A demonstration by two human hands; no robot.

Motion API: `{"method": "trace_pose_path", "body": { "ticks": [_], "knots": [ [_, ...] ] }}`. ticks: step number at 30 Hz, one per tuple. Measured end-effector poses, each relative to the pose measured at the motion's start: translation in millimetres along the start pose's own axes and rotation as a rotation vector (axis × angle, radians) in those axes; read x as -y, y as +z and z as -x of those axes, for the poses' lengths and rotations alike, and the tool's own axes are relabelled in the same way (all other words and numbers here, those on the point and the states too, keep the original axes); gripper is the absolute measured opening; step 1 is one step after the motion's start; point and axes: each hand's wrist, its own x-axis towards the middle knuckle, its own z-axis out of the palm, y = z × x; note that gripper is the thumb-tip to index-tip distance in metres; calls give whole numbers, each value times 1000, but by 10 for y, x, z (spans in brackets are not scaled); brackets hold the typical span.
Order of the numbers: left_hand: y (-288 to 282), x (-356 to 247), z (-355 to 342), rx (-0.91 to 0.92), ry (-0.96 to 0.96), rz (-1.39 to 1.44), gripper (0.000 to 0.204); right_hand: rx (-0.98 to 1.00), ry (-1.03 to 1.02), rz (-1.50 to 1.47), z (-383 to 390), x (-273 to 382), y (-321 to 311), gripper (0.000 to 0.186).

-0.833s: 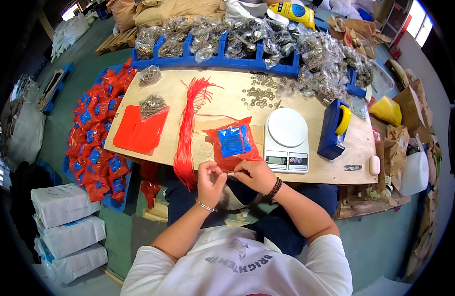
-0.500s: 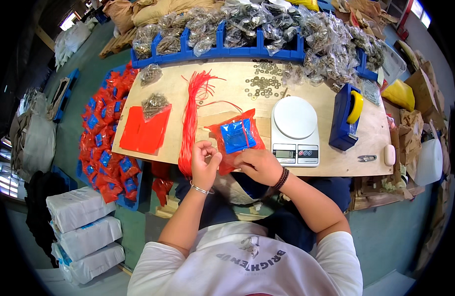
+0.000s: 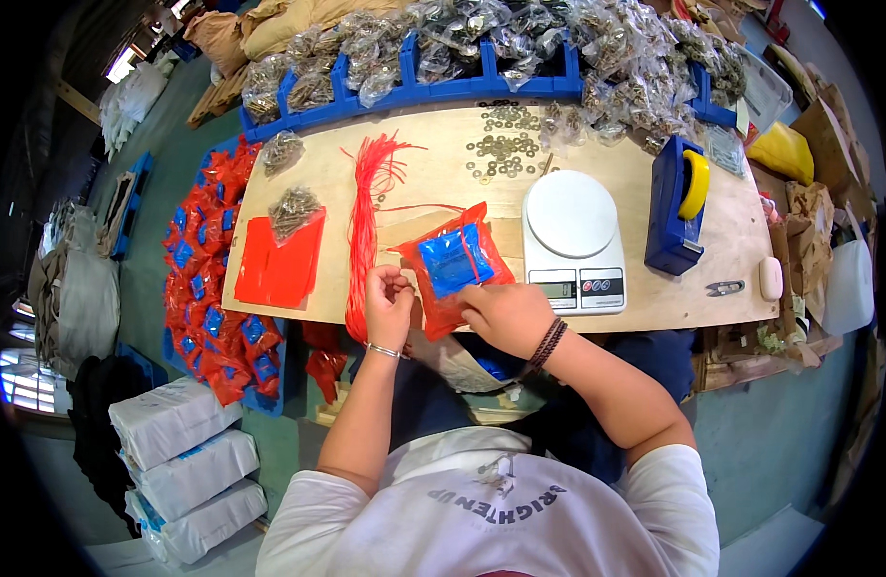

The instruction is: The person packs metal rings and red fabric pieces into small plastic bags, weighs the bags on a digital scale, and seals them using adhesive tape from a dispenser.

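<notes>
A puffed red plastic bag (image 3: 498,245) with a blue packet (image 3: 448,260) on it lies at the table's front edge. One red strand crosses the packet. My right hand (image 3: 513,319) is closed at the bag's lower right side, its fingertips pinching the red plastic. Just left of the bag, my left hand (image 3: 389,306) has its fingers curled in; whatever they hold is hidden. Beside that hand lies a long bundle of red plastic strands (image 3: 363,221), and one strand reaches from it toward the top of the bag.
Right of the bag are a white scale (image 3: 570,213), a blue tape dispenser (image 3: 675,207) and small snips (image 3: 725,288). Flat red bags (image 3: 274,269) lie left. Blue bins (image 3: 404,94) with hardware packets line the back; washers (image 3: 500,154) lie before them. Filled red bags (image 3: 198,279) stand beside the table.
The view has shifted slightly. My left hand's fingers have curled in further beside the bag. My right hand stays at the bag's lower right side.
</notes>
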Motion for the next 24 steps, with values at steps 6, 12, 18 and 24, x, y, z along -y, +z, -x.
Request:
{"method": "trace_pose_path", "body": {
  "ticks": [6, 12, 18, 24],
  "knots": [
    [160, -50, 259, 17, 115, -58, 13, -390, -52, -52, -17, -128, -26, 10],
    [259, -119, 136, 25, -86, 47, 12, -393, -10, -110, 1, -128, 60, 9],
    [164, -126, -1, 131, -155, 119, 7, -364, -12, -130, -3, -149, 82, 8],
    [265, -210, 103, 26, -65, 36, 14, -357, -44, -125, 10, -179, 75, 9]
  ]
}}
